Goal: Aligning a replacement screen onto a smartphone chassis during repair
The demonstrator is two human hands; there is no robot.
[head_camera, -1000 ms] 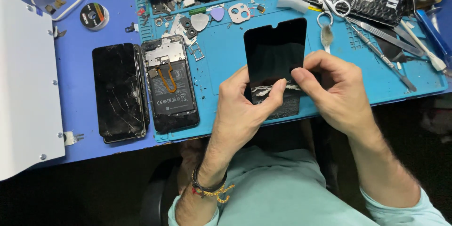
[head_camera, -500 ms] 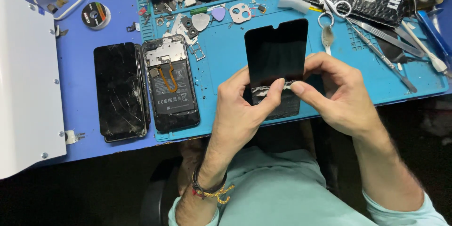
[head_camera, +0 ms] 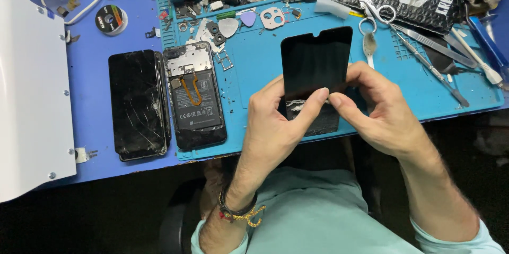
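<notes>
Pinching black phone screen (head_camera: 316,68), left hand (head_camera: 275,127), right hand (head_camera: 379,113), grips closed

free: bare mat (head_camera: 254,68) left of held screen (head_camera: 316,58) | blocked: opened phone (head_camera: 194,95) farther left, scissors (head_camera: 371,7) and tweezers (head_camera: 429,66) right

Screen panel (head_camera: 316,68) at frame centre, above mat (head_camera: 254,74), between left hand (head_camera: 275,127) and right hand (head_camera: 379,113). Opened phone (head_camera: 193,95) on mat's left edge; cracked screen (head_camera: 137,103) just left of it. Scissors (head_camera: 371,5) and tweezers (head_camera: 429,63) upper right. Tape roll (head_camera: 111,19) upper left.
</notes>
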